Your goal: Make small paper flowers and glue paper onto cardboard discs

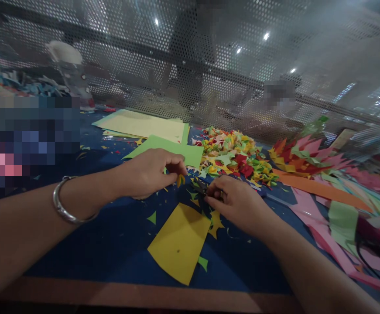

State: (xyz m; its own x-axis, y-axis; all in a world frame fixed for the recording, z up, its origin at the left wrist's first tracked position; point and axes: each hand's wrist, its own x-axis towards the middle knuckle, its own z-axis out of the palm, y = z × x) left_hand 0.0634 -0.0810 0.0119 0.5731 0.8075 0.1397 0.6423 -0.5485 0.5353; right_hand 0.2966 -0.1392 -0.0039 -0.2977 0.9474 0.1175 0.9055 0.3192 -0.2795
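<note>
My left hand (pixel 153 172), with a silver bangle at the wrist, pinches a small yellow-orange paper piece (pixel 179 180) between thumb and fingertips. Close to its right, my right hand (pixel 234 198) is closed on small dark scissors (pixel 200 186), whose blades point toward the left hand. Below both hands lies a yellow paper sheet (pixel 179 244) with a small dark spot. Yellow star-like scraps (pixel 216 224) and a green scrap (pixel 152 217) lie beside it on the blue tabletop (pixel 111 253). A bright green sheet (pixel 190 153) lies just behind my left hand.
Pale yellow sheets (pixel 144 124) lie at the back. A heap of colourful paper cuttings (pixel 235 152) stands behind my right hand. Pink strips (pixel 317 222) and an orange strip (pixel 320 187) spread at right. A lidded cup (pixel 72 76) stands back left, before a perforated metal screen (pixel 144 56).
</note>
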